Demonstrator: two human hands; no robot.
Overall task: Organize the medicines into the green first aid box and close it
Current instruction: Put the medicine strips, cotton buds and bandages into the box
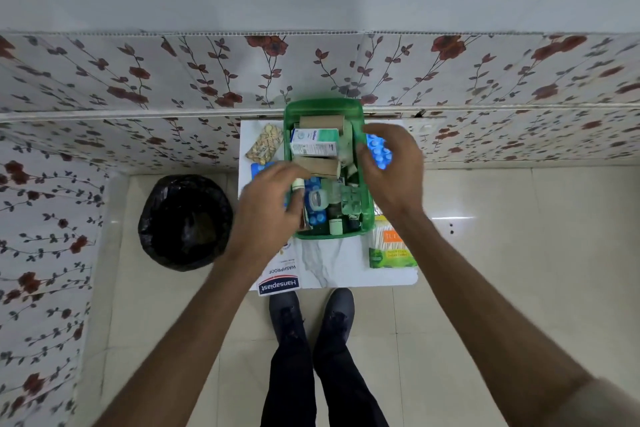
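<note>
The green first aid box [367, 218] stands open on a small white table [332, 267], packed with cartons, brown rolls, bottles and blister strips. My right hand [391, 166] hovers over the box's right side, holding a blue blister strip [379, 151]. My left hand [270, 204] is at the box's left edge, fingers closed around a small white-capped tube [298, 184]. A pack of beige tablets [265, 144] and another blue strip [259, 168] lie on the table left of the box. No lid can be made out.
A Hansaplast box [278, 282] lies at the table's front left, a green and yellow packet [389, 250] at the front right. A black-lined bin [185, 220] stands on the floor to the left. My shoes [311, 312] are under the table's front edge. A flowered wall is behind.
</note>
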